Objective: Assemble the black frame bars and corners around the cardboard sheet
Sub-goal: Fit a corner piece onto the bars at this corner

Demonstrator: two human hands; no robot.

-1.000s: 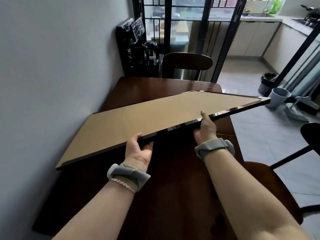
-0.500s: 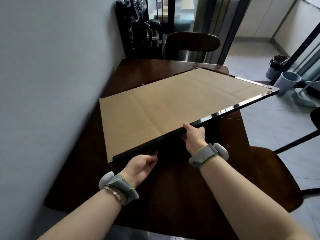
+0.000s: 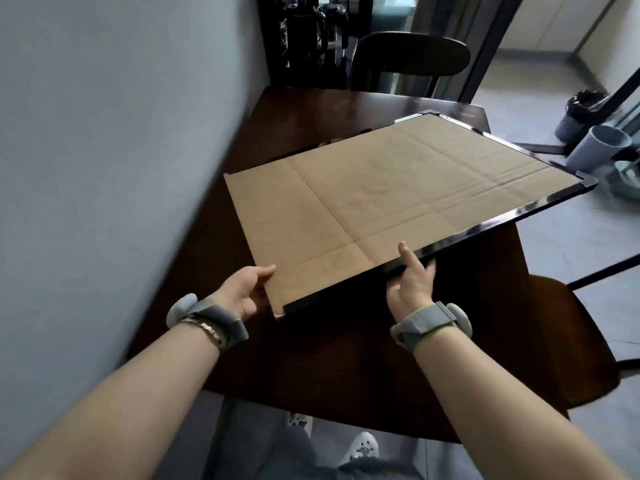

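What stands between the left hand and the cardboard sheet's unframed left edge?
Nothing visible. The left hand holds the cardboard sheet at the near end of that bare edge, with only dark table beside it. The right hand holds the near frame bar.

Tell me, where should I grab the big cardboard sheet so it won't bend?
Probably by the near black bar, coming from the near side and pinching it above and below, like the right hand does. The bar stiffens that edge; the left edge of the cardboard sheet is bare, so likely floppier.
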